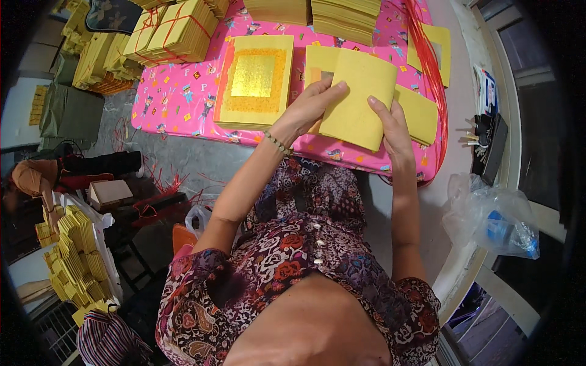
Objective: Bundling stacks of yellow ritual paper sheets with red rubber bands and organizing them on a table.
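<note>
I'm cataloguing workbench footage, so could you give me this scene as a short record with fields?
Left hand: holds the yellow paper by its left edge
Right hand: holds the same paper at its right edge, thumb on top
Left of the held paper: paper stack with a gold square on top
Surface: pink patterned tablecloth
Table's right side: red strings
Far left of table: tied yellow bundles

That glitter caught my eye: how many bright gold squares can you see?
1: the gold square on the yellow paper stack, left of the held yellow paper. Others may be hidden.
</note>
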A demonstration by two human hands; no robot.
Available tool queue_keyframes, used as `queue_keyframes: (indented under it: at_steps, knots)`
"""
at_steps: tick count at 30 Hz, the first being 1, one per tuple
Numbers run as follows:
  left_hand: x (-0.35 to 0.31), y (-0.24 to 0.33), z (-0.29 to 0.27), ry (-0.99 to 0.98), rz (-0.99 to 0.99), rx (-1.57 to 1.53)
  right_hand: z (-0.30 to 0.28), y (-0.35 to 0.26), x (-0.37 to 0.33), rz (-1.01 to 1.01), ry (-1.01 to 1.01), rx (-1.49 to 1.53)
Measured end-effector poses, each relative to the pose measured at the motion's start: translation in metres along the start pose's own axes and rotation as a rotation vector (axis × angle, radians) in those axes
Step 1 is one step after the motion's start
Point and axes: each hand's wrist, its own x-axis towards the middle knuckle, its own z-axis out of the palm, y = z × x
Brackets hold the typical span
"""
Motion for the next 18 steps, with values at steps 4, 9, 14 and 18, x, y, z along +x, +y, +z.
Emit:
queue_keyframes:
  at_steps: [4, 9, 14, 18]
  knots:
    - [0.002, -0.007, 0.001, -0.036, 0.134, 0.181, 0.001, -0.002, -0.002, -0.049, -0.021, -0.070]
    - [-0.005, -0.009, 0.006, -0.031, 0.301, 0.249, 0.008, -0.005, -0.006, -0.159, -0.029, -0.169]
    - [-0.014, -0.020, 0.023, 0.078, 0.494, 0.247, 0.013, -0.001, -0.012, -0.263, 0.012, -0.141]
    - [-0.022, -0.023, 0.028, 0.077, 0.572, 0.257, 0.015, -0.004, -0.021, -0.316, -0.007, -0.188]
